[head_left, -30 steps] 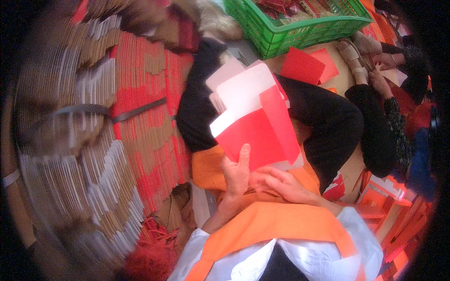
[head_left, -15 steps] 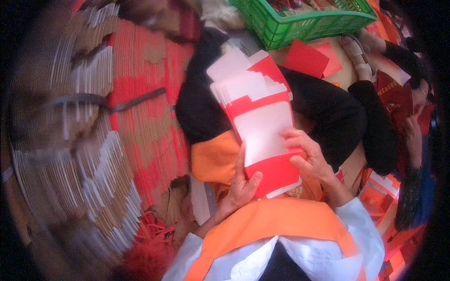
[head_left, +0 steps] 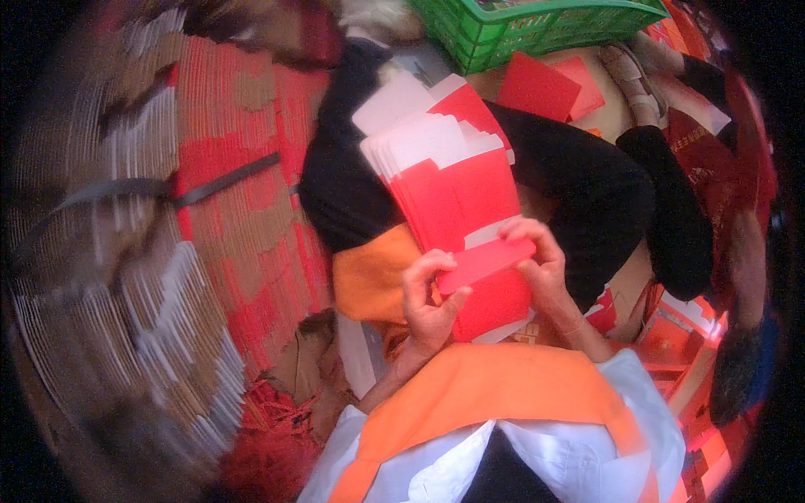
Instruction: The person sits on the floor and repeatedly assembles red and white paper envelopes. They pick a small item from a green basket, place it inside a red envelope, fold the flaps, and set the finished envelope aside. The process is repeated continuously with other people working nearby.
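In front of my lap a red paper piece [head_left: 486,263], white on its other side in the frame before, shows a narrow red band across its top. My left hand [head_left: 429,300] pinches its left end between thumb and bent fingers. At the right end my right hand [head_left: 543,261] grips it, thumb below and fingers curled over the top. Beyond it a fanned row of red-and-white paper pieces [head_left: 444,184] lies over my legs, overlapping with white ends outward. Whether the held piece is one sheet or several I cannot tell.
Strapped bundles of red, brown and white cardboard [head_left: 243,159] stand at the left. A green plastic crate [head_left: 537,38] is at the far side, with loose red sheets [head_left: 541,86] near it. Another person's arm [head_left: 746,260] shows at the right, and red shreds [head_left: 277,419] lie lower left.
The white face of the nearest piece has given way to a red band, as if folded over toward me. My left hand has moved up to its end; both hands now pinch it.
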The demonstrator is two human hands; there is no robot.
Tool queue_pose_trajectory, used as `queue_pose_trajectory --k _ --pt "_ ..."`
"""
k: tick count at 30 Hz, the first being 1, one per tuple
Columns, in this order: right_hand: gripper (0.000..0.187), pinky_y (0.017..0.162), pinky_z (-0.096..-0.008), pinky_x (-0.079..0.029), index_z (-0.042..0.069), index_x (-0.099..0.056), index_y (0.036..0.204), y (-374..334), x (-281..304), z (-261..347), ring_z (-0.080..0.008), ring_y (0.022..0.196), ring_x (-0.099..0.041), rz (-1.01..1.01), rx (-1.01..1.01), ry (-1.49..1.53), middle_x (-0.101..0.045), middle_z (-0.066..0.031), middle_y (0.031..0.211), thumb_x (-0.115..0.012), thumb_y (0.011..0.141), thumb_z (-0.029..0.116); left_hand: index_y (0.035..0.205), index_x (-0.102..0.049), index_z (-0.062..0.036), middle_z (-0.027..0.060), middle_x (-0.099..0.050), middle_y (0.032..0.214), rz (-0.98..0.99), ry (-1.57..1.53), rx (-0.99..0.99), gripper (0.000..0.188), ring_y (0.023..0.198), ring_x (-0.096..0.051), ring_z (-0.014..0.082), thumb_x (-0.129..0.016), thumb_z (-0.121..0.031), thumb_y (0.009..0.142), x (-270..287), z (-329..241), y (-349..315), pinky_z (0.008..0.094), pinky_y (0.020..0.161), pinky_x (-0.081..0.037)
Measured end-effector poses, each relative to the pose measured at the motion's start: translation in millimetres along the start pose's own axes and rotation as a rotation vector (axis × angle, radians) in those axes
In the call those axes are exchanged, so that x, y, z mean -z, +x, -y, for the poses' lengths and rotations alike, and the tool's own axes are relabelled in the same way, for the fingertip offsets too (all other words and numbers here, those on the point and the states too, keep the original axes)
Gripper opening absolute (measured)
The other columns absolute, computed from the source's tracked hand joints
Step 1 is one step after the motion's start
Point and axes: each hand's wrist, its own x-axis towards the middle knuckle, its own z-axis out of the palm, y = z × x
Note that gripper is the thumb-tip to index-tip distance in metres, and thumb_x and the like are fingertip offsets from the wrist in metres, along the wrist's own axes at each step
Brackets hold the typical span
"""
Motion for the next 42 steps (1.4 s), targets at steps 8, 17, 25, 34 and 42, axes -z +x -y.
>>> queue_pose_trajectory --k 8,17,25,34,42 --pt "0.019 0.085 -0.0313 -0.039 0.006 -0.047 0.094 2 -10 24 -0.0187 0.095 -0.049 0.025 -0.075 -0.101 -0.051 -0.0096 0.100 -0.054 0.076 0.005 0.091 -0.053 -0.0026 0.0111 -0.053 0.095 0.121 0.280 0.032 0.025 0.093 -0.052 0.0234 -0.068 -0.005 0.071 3 -12 8 0.0315 0.082 -0.041" --pt "0.011 0.093 -0.0328 -0.036 0.002 -0.053 0.089 6 -3 22 -0.0208 0.105 -0.049 0.133 -0.117 -0.127 -0.053 -0.0112 0.105 -0.049 0.079 0.001 0.091 -0.054 -0.0021 0.0113 -0.054 0.096 0.213 0.298 0.068 0.019 0.095 -0.052 0.0235 -0.056 0.002 0.073 9 -9 11 0.0325 0.085 -0.041" --pt "0.011 0.094 -0.0353 -0.034 0.002 -0.054 0.086 0 -1 14 -0.0224 0.109 -0.046 0.034 -0.091 -0.223 -0.051 -0.0118 0.115 -0.043 0.082 0.000 0.088 -0.057 -0.0007 0.0120 -0.059 0.097 0.198 0.328 -0.138 0.010 0.096 -0.055 0.0259 -0.059 -0.003 0.078 9 3 2 0.0330 0.081 -0.043" --pt "0.007 0.087 -0.0335 -0.040 0.002 -0.059 0.084 9 0 22 -0.0236 0.098 -0.052 0.216 0.039 -0.397 -0.058 -0.0108 0.097 -0.057 0.078 0.004 0.086 -0.051 -0.0058 0.0150 -0.057 0.100 0.508 0.745 -0.156 0.032 0.095 -0.054 0.0304 -0.073 -0.019 0.068 9 -25 32 0.0415 0.085 -0.041" --pt "0.015 0.064 -0.0297 -0.047 0.002 -0.059 0.073 159 21 121 -0.0192 0.069 -0.059 0.261 0.465 -0.402 -0.061 -0.0091 0.076 -0.049 0.084 0.008 0.116 -0.041 -0.0031 0.0095 -0.053 0.104 0.244 0.215 0.216 0.053 0.093 -0.052 0.0191 -0.066 -0.030 0.077 26 -32 97 0.0328 0.081 -0.043"
